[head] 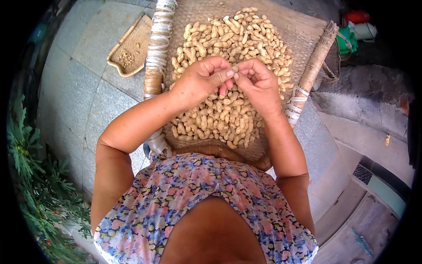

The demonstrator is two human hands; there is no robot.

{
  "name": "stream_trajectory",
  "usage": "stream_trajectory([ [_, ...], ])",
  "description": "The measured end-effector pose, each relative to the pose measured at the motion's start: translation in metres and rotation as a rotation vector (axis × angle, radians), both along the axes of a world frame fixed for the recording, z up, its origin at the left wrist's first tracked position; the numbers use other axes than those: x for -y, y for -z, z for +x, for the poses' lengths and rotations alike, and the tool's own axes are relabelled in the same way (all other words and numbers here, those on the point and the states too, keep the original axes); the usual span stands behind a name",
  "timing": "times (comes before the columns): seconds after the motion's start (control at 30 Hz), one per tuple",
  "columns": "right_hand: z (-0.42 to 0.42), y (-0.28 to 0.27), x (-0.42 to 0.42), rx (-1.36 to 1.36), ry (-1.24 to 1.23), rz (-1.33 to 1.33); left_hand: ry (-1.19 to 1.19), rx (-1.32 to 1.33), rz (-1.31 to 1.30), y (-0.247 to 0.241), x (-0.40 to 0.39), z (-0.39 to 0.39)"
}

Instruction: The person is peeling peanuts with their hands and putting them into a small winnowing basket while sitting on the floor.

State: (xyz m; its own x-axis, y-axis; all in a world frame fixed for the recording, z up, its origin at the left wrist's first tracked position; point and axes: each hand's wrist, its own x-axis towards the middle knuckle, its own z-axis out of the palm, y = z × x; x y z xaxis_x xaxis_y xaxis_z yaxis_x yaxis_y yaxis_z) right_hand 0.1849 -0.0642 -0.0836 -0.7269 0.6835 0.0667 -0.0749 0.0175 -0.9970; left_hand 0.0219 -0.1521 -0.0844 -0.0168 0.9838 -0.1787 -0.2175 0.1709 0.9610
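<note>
A heap of unshelled peanuts (224, 115) lies spread in a large woven winnowing basket (296, 36) before me, its rims bound with cord and white strips. Over the middle of the heap my left hand (209, 77) and my right hand (258, 81) meet at the fingertips. Between both thumbs and forefingers they grip one small peanut (235, 68), mostly covered by the fingers. The other fingers of both hands are curled. Whether its shell is cracked cannot be told.
To the left, a smaller woven scoop basket (140, 46) with a few peanuts stands on grey stone paving (75, 89). Leafy green plants (26, 145) grow at the far left. A green container (346, 40) and a stone ledge (362, 99) are on the right.
</note>
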Motion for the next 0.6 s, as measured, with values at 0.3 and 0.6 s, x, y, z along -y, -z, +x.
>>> stream_trajectory([
  [0.3, -0.007, 0.005, 0.008, -0.031, 0.084, -0.015, -0.003, -0.131, 0.060, 0.007, 0.002, 0.006],
  [0.6, -0.013, 0.004, 0.013, 0.010, 0.134, 0.094, -0.112, 0.198, -0.087, 0.007, -0.001, 0.004],
])
